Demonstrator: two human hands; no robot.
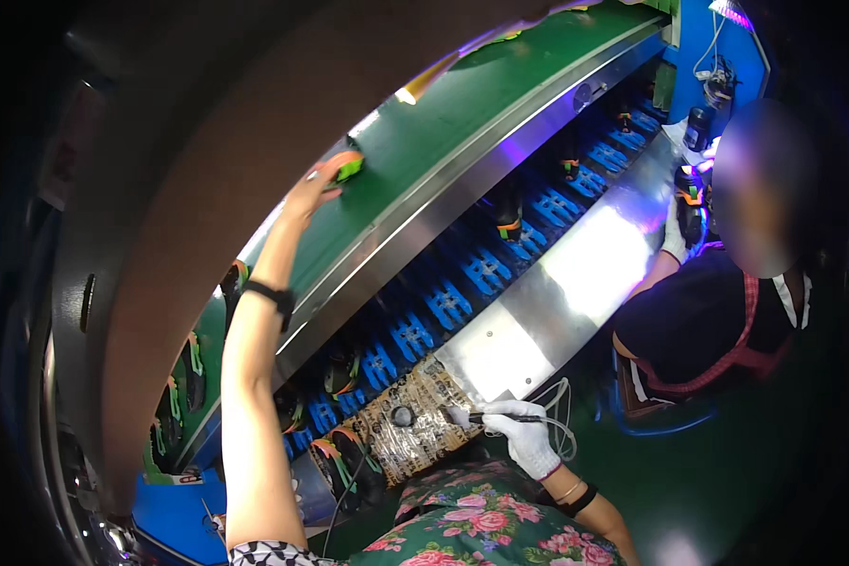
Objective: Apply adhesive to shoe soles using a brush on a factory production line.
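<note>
1. The bare left hand (319, 191) reaches far up and forward, its fingers against a dark shoe with bright orange and green trim (350, 167) on the long green conveyor belt (424, 146). Whether the fingers have closed around it, I cannot tell.
2. That shoe lies at the belt's far side, ahead and to the left of the body. The left hand is plainly nearer; the right is well apart. The shoe is partly hidden, so its long axis cannot be read with certainty.
3. The right hand in a white knit glove (524, 436) grips a slim dark-handled tool (507, 417), its pale tip pointing left over the workbench wrapped in brown tape (415, 387).
4. A small round dark cup (403, 416) sits just left of that tip.
5. Two dark shoes trimmed in orange and green (369, 464) stand near the bench's left end, closer to the body.
</note>
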